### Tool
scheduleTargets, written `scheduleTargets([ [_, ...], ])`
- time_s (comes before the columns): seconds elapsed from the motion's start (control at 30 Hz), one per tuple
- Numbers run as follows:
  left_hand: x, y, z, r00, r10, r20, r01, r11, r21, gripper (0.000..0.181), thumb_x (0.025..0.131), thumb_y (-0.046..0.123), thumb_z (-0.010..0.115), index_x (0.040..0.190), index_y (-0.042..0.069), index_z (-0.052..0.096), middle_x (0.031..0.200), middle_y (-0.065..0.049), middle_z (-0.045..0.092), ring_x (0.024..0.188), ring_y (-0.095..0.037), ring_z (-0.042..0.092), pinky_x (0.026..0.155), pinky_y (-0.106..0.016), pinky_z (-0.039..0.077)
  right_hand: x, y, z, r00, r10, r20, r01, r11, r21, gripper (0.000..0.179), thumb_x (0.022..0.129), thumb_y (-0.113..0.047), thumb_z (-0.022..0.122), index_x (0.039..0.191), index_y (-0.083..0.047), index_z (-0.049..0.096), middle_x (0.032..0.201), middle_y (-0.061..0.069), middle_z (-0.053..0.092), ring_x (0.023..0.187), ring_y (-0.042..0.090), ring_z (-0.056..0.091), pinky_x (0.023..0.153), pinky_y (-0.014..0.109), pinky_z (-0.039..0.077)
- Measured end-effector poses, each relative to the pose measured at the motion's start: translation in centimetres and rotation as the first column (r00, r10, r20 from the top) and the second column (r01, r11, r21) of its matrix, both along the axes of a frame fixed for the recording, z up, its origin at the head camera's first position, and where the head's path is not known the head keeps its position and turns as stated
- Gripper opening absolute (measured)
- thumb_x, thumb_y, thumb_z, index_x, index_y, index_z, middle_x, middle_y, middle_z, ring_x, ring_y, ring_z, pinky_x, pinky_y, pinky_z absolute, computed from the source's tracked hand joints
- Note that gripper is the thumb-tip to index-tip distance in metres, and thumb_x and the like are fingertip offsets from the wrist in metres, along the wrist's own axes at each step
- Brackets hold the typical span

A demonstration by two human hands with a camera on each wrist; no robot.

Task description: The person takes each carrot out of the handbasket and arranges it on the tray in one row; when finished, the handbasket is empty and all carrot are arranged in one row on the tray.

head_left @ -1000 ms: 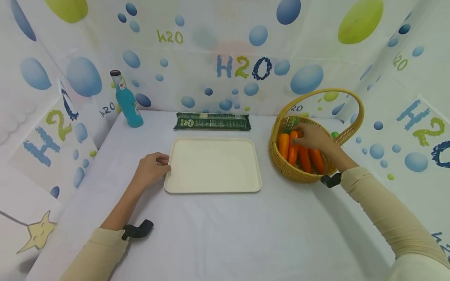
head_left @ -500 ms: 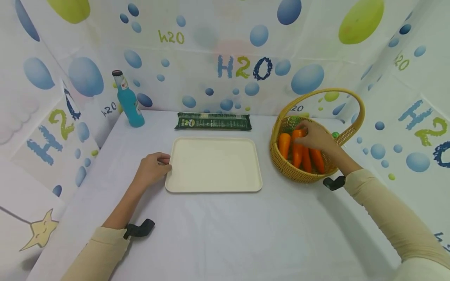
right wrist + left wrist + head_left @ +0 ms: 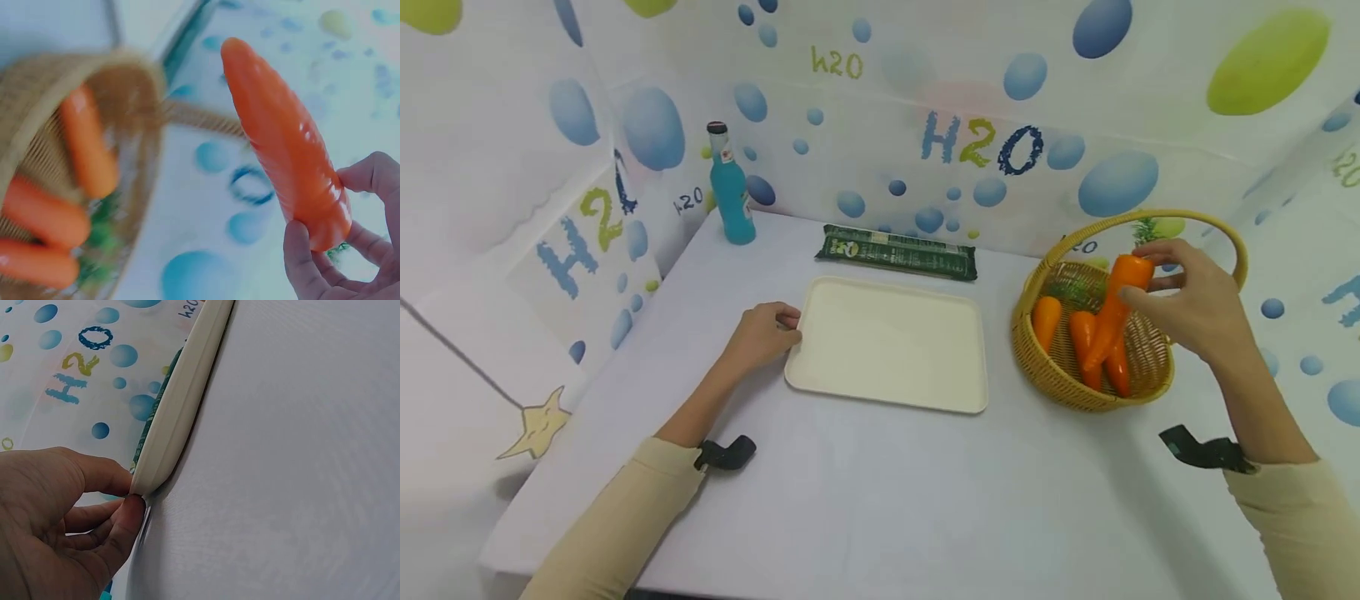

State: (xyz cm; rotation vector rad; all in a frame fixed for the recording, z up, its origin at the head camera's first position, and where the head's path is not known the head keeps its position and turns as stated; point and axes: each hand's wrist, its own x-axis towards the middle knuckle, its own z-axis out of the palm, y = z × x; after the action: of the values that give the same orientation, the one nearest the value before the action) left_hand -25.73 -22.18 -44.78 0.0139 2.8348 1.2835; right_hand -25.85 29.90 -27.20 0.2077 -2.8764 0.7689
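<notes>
While the right hand (image 3: 1197, 302) keeps its grip clamped on a carrot's (image 3: 1108, 323) thick end, the tapered end points toward seven o'clock, above the basket (image 3: 1051, 377). The cream tray (image 3: 887, 346) lies toward nine o'clock on the surface (image 3: 880, 483), nearer the left hand (image 3: 763, 335), which pinches its nine-o'clock edge.

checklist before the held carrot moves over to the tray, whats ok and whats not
1. Carrot gripped: ok, right hand pinches its thick end.
2. Carrot over tray: not ok, head view shows it at the basket.
3. Carrot free of the handle: cannot tell, they overlap in the right wrist view.
4. Tray held: ok, left hand pinches its edge.
5. Bottle upright: ok.
</notes>
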Motion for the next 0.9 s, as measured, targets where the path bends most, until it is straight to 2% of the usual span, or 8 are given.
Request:
scheduleTargets([
  [0.13,-0.9,0.6,0.1,1.000,-0.024,-0.009,0.024,1.000,-0.001,0.039,0.088,0.013,0.063,0.124,-0.004,0.061,0.106,-0.014,0.065,0.097,-0.029,0.062,0.077,-0.038,0.052,3.1,-1.6,0.7,1.000,0.012,-0.027,-0.014,0.997,-0.076,0.055,0.090,-0.033,0.072,0.140,-0.020,0.051,0.131,0.008,0.050,0.108,0.030,0.054,0.063,0.014,0.048],
  [0.2,-1.0,0.7,0.2,0.999,-0.027,-0.018,0.027,1.000,0.000,0.040,0.088,0.013,0.063,0.123,-0.004,0.061,0.105,-0.014,0.065,0.097,-0.029,0.062,0.077,-0.038,0.052,3.7,-3.6,1.0,0.998,0.045,-0.042,-0.050,0.992,-0.119,0.054,0.089,-0.031,0.074,0.139,-0.024,0.052,0.132,0.005,0.050,0.107,0.026,0.054,0.066,0.012,0.048],
  [0.27,-1.0,0.6,0.2,0.999,-0.020,-0.025,0.020,1.000,0.000,0.040,0.087,0.013,0.063,0.123,-0.004,0.061,0.105,-0.014,0.065,0.097,-0.029,0.062,0.077,-0.038,0.052,3.4,-6.3,1.1,0.994,0.098,-0.041,-0.103,0.982,-0.156,0.053,0.089,-0.030,0.074,0.138,-0.025,0.053,0.132,0.003,0.051,0.108,0.024,0.056,0.070,0.014,0.049],
  [0.37,-0.5,0.2,0.1,1.000,-0.001,-0.012,0.001,1.000,0.002,0.040,0.088,0.012,0.062,0.125,-0.004,0.061,0.106,-0.015,0.065,0.098,-0.030,0.062,0.079,-0.039,0.052,1.6,-11.3,0.4,0.981,0.194,0.000,-0.190,0.959,-0.210,0.052,0.088,-0.031,0.074,0.136,-0.023,0.053,0.131,0.003,0.052,0.107,0.025,0.059,0.076,0.028,0.052],
  [0.5,0.0,-0.1,0.1,1.000,0.012,0.026,-0.012,1.000,0.009,0.041,0.087,0.011,0.062,0.126,-0.003,0.060,0.108,-0.015,0.065,0.101,-0.030,0.062,0.080,-0.039,0.052,-1.7,-17.9,-2.4,0.948,0.310,0.064,-0.284,0.922,-0.264,0.050,0.086,-0.031,0.074,0.132,-0.021,0.055,0.129,0.005,0.054,0.102,0.025,0.063,0.077,0.042,0.053],
  [0.7,0.3,0.0,0.0,0.999,-0.015,0.043,0.014,1.000,0.022,0.042,0.088,0.010,0.060,0.128,-0.004,0.059,0.109,-0.016,0.064,0.098,-0.029,0.062,0.078,-0.036,0.052,-5.1,-26.9,-7.7,0.892,0.436,0.120,-0.392,0.878,-0.276,0.044,0.084,-0.029,0.072,0.124,-0.018,0.059,0.119,0.007,0.061,0.096,0.022,0.062,0.073,0.037,0.054],
  [0.8,0.2,0.0,0.1,0.999,-0.023,0.034,0.023,0.999,0.023,0.042,0.089,0.010,0.060,0.128,-0.005,0.059,0.109,-0.016,0.065,0.095,-0.029,0.062,0.078,-0.036,0.051,-6.3,-30.4,-9.7,0.875,0.458,0.158,-0.412,0.875,-0.255,0.043,0.084,-0.031,0.071,0.123,-0.017,0.060,0.114,0.007,0.062,0.090,0.021,0.060,0.069,0.033,0.054],
  [0.9,0.0,0.0,0.4,0.999,-0.026,0.029,0.026,1.000,0.017,0.041,0.089,0.011,0.060,0.127,-0.004,0.060,0.109,-0.016,0.065,0.094,-0.029,0.061,0.081,-0.038,0.051,-7.4,-32.8,-11.1,0.876,0.444,0.190,-0.400,0.888,-0.228,0.042,0.085,-0.032,0.070,0.122,-0.016,0.059,0.107,0.006,0.062,0.080,0.019,0.062,0.064,0.029,0.053],
])
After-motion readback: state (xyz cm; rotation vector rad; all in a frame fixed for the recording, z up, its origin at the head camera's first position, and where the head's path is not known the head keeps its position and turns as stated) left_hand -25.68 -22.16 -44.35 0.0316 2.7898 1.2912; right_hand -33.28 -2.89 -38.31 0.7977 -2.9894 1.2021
